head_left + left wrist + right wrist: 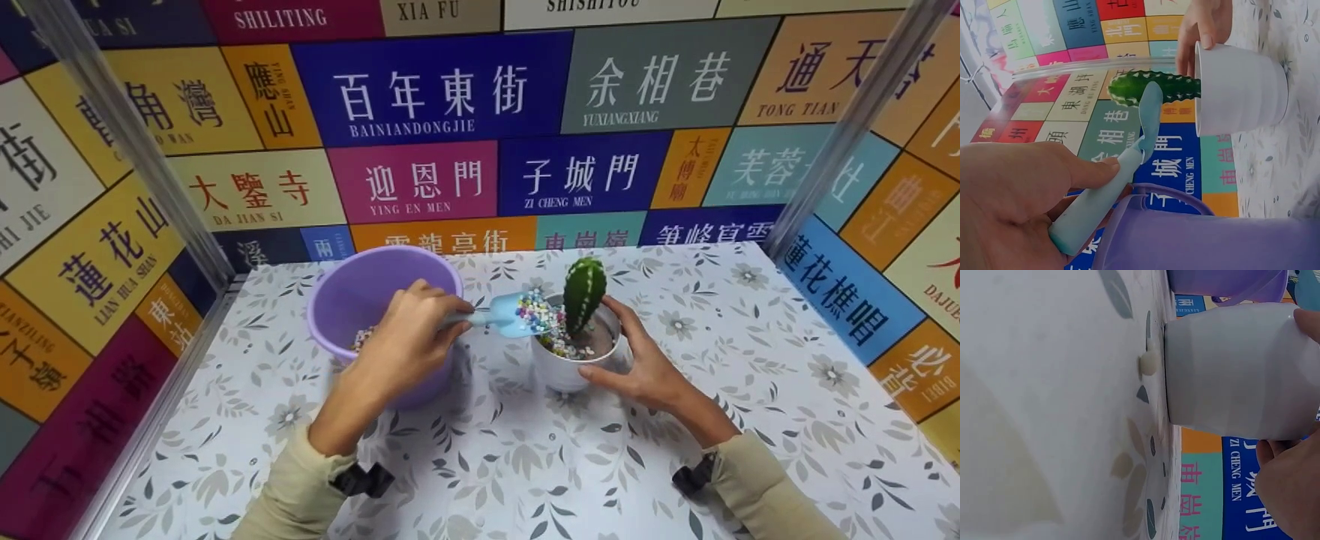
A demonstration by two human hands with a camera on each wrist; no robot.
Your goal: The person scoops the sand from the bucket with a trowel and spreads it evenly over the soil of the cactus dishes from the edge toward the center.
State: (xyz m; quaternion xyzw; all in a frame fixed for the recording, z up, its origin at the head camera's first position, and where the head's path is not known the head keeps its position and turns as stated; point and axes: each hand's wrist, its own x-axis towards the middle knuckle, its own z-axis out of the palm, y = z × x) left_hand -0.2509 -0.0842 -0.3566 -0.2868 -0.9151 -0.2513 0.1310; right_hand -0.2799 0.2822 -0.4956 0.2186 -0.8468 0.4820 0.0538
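Observation:
A green cactus stands in a white pot on the floral tabletop. My right hand grips the pot's right side, fingers curled round the rim. My left hand holds a light blue scoop by its handle; the scoop, loaded with coloured pebbles, hangs at the pot's left rim. In the left wrist view the scoop points toward the cactus and the pot. The right wrist view shows the pot upright on the table, with a fingertip at its rim.
A purple bucket with pebbles inside stands just left of the pot, partly under my left hand. Walls of coloured sign panels close the table on three sides. Metal posts rise at the back corners.

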